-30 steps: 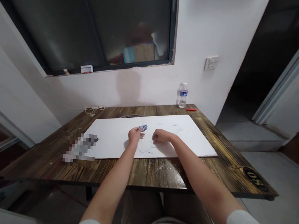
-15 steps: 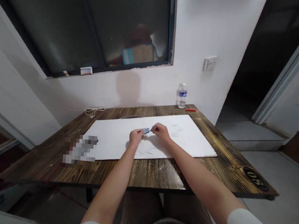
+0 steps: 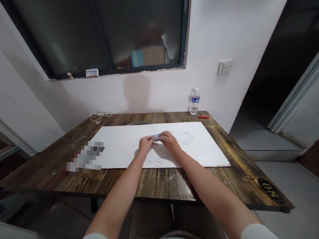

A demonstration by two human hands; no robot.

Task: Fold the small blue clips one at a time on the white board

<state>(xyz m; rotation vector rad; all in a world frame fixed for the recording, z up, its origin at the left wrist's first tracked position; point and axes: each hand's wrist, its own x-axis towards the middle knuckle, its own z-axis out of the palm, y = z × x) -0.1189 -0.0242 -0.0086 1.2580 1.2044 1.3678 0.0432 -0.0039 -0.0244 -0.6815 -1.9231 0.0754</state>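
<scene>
The left hand (image 3: 145,145) and right hand (image 3: 170,142) together pinch a small, oblong blue-and-white piece (image 3: 157,137) above a rectangular white board (image 3: 120,140).

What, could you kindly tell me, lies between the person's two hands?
The head view shows a small blue item between the left hand and right hand.

A second ago my right hand (image 3: 171,141) was low over the white board (image 3: 123,142), apart from my left hand (image 3: 146,144); half a second ago it was up just beside the small blue-and-white patterned piece (image 3: 157,137). Now I have its fingers on the piece's right end too, my hands closer together, and less of the pattern shows.
</scene>
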